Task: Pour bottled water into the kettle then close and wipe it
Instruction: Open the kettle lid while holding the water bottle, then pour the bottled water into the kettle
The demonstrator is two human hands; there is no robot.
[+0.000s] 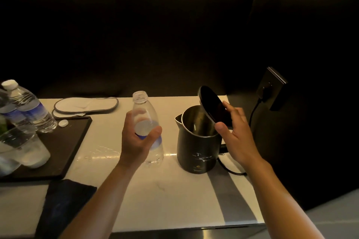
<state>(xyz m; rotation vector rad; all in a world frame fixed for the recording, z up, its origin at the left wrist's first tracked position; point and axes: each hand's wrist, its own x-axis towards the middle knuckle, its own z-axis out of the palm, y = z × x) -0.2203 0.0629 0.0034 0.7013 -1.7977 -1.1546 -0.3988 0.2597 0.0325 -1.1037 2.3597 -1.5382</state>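
Dark kettle and clear bottle on my pale counter

I see a matte black kettle (pixel 197 147) with white branching marks, its black lid (pixel 213 105) raised; a clear bottle (pixel 148 128) with a blue label; a white cap (pixel 63 123) on a black tray (pixel 64 147); a navy cloth (pixel 64 205); the cream marbled counter (pixel 174 196) with grey stripes.

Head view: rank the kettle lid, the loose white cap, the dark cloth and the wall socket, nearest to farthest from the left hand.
Measured from the left hand, which holds the open bottle:
1. Kettle lid, to its right, tilted over the kettle in the right hand.
2. Loose white cap, to its left on the black tray; the dark cloth, lower left, looks too close to rank apart.
3. Wall socket, far right.
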